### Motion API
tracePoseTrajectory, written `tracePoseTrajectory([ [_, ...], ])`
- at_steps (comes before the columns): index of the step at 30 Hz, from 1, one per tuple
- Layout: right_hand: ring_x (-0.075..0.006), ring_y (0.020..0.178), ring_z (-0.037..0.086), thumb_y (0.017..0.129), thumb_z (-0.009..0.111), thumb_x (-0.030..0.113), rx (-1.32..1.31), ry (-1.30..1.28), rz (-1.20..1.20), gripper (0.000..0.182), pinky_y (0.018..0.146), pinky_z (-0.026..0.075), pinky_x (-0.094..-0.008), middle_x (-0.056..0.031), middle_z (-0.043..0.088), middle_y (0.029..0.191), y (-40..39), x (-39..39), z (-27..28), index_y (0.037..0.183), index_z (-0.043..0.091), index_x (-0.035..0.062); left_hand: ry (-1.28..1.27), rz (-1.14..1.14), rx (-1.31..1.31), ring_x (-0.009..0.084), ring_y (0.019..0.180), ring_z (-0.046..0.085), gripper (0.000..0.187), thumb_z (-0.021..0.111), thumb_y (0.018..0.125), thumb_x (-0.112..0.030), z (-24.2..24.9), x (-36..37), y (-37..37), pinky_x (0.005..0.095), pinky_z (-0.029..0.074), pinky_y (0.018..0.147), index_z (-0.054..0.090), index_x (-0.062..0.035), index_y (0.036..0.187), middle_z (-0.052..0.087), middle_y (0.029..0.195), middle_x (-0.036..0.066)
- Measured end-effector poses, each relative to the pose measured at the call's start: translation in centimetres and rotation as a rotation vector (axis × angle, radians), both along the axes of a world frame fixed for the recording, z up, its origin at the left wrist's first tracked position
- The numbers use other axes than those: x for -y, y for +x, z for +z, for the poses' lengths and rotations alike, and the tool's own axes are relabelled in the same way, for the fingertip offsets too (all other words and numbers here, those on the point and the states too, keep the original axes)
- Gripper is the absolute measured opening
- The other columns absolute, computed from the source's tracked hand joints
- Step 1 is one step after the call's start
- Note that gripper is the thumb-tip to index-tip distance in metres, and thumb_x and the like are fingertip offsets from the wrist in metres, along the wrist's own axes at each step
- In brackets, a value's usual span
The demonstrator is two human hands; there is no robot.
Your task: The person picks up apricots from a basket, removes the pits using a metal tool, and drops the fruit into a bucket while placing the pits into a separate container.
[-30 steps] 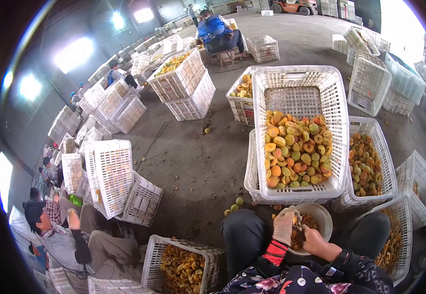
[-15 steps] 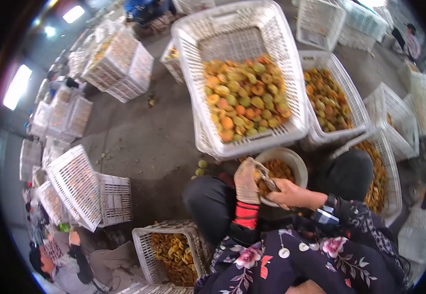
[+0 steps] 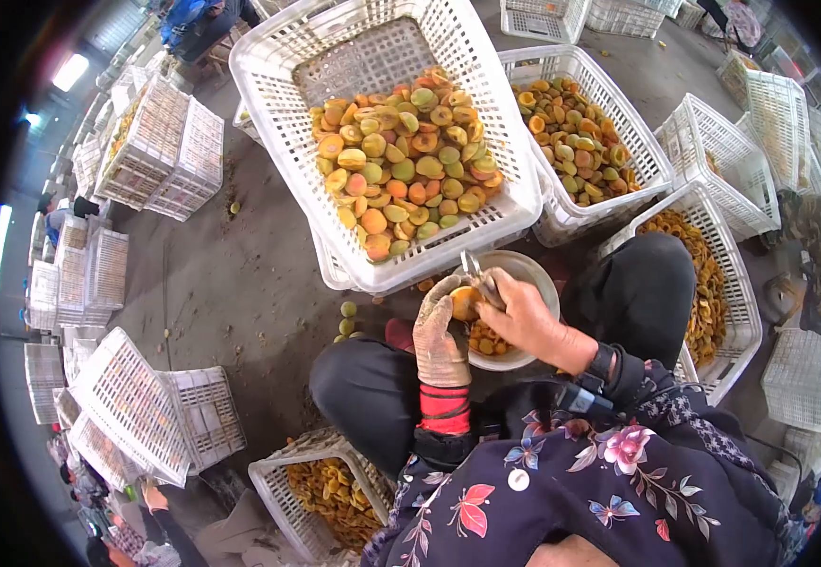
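My left hand (image 3: 441, 340), in a soiled pale glove with a red cuff, is closed around an orange apricot (image 3: 465, 303). My bare right hand (image 3: 535, 319) grips a small metal tool (image 3: 492, 291) at the fruit; its exact kind is hard to make out. Both hands are over a white bucket (image 3: 544, 280) that holds orange apricot pieces (image 3: 488, 342). Just beyond stands a large white crate (image 3: 283, 142), tilted toward me and partly filled with green and orange apricots (image 3: 410, 170).
At the right, one crate (image 3: 661, 175) holds apricots and another crate (image 3: 746, 312) holds flattened orange pieces. A crate of similar pieces (image 3: 273, 487) sits at my lower left. Stacked crates (image 3: 160, 142) line the left, near another person (image 3: 160, 529). Loose green fruits (image 3: 347, 326) lie on the floor.
The view has shifted, so the crates appear farther left and higher. My hands have risen relative to the bucket, and the apricot and tool now show more clearly between them.
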State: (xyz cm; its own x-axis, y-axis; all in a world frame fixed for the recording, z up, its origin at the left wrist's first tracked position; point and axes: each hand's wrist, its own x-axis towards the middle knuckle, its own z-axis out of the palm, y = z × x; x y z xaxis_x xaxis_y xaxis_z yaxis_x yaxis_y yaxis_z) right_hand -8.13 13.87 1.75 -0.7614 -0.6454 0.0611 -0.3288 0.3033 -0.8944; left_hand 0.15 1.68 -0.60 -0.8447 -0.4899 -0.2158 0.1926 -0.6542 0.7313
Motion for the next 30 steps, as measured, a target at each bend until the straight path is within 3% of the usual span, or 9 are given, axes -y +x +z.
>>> tracePoseTrajectory([
  [4,-0.0457,0.085,0.060,0.082,0.069,0.016,-0.033,0.043,0.102,0.030,0.070,0.049,-0.0458,-0.0255,0.062,0.083,-1.8,0.2,1.3,0.101,0.052,-0.0010,0.063,-0.114,0.088,0.0227,0.104,0.061,0.040,0.052,0.097,-0.032,-2.0,0.6,-0.2,0.0347,0.053,0.086,0.056,-0.0006,0.122,0.062,0.114,0.011],
  [8,-0.0459,0.079,0.061,0.085,0.069,0.022,-0.079,0.125,0.133,0.030,0.067,0.049,-0.0478,-0.0254,0.062,0.078,-0.7,-0.8,2.0,0.097,0.053,0.0001,0.100,0.086,0.066,0.0225,0.100,0.062,0.036,0.054,0.097,-0.029,-0.1,0.1,0.2,0.0362,0.054,0.085,0.056,-0.0005,0.118,0.061,0.109,0.013],
  [9,-0.0459,0.077,0.061,0.086,0.068,0.025,-0.119,0.200,0.158,0.031,0.065,0.049,-0.0485,-0.0253,0.062,0.076,0.0,-1.2,2.2,0.097,0.052,0.0007,-0.150,0.123,0.060,0.0247,0.100,0.063,0.031,0.058,0.094,-0.024,-1.9,0.3,0.1,0.0378,0.055,0.084,0.055,-0.0035,0.117,0.062,0.110,0.013],
  [10,-0.0449,0.074,0.062,0.087,0.066,0.025,-0.138,0.249,0.165,0.029,0.063,0.049,-0.0492,-0.0246,0.062,0.073,0.8,-1.4,2.5,0.094,0.051,0.0012,-0.149,0.125,0.062,0.0247,0.100,0.063,0.031,0.058,0.094,-0.024,-1.1,0.2,0.1,0.0378,0.055,0.084,0.055,-0.0035,0.117,0.062,0.110,0.013],
  [12,-0.0433,0.072,0.063,0.088,0.064,0.023,-0.158,0.293,0.161,0.028,0.062,0.050,-0.0490,-0.0236,0.062,0.072,1.8,-1.9,2.0,0.094,0.049,0.0009,0.215,0.063,-0.034,0.0279,0.102,0.063,0.028,0.058,0.093,-0.022,1.4,-0.1,-0.1,0.0396,0.055,0.085,0.055,-0.0035,0.113,0.062,0.109,0.015],
  [14,-0.0425,0.072,0.063,0.088,0.063,0.023,-0.178,0.326,0.174,0.027,0.061,0.050,-0.0487,-0.0229,0.062,0.072,2.2,-1.8,1.6,0.094,0.049,0.0006,0.213,0.053,-0.038,0.0346,0.104,0.063,0.027,0.055,0.097,-0.024,0.9,0.0,0.0,0.0428,0.056,0.085,0.056,-0.0027,0.112,0.062,0.111,0.017],
  [18,-0.0407,0.070,0.064,0.088,0.061,0.021,-0.207,0.322,0.208,0.025,0.060,0.051,-0.0478,-0.0215,0.063,0.072,2.5,-1.6,1.9,0.094,0.048,0.0003,0.172,0.081,-0.005,0.0317,0.095,0.066,0.028,0.054,0.098,-0.030,-0.1,0.2,0.1,0.0443,0.058,0.079,0.057,-0.0046,0.111,0.063,0.105,0.015],
  [26,-0.0390,0.069,0.065,0.089,0.059,0.016,-0.283,0.379,0.200,0.021,0.060,0.052,-0.0464,-0.0200,0.063,0.072,2.9,-1.4,1.1,0.097,0.048,0.0005,0.083,0.057,0.092,0.0226,0.080,0.064,0.041,0.050,0.099,-0.044,-0.1,0.3,0.2,0.0330,0.055,0.066,0.059,-0.0039,0.101,0.064,0.092,0.013],
  [30,-0.0403,0.071,0.064,0.089,0.058,0.014,-0.268,0.489,0.261,0.022,0.061,0.051,-0.0477,-0.0219,0.063,0.074,3.0,-1.2,0.0,0.101,0.048,-0.0005,0.073,0.152,0.161,0.0196,0.076,0.063,0.043,0.049,0.100,-0.044,0.5,-0.1,0.1,0.0308,0.052,0.072,0.060,-0.0019,0.096,0.064,0.083,0.010],
])
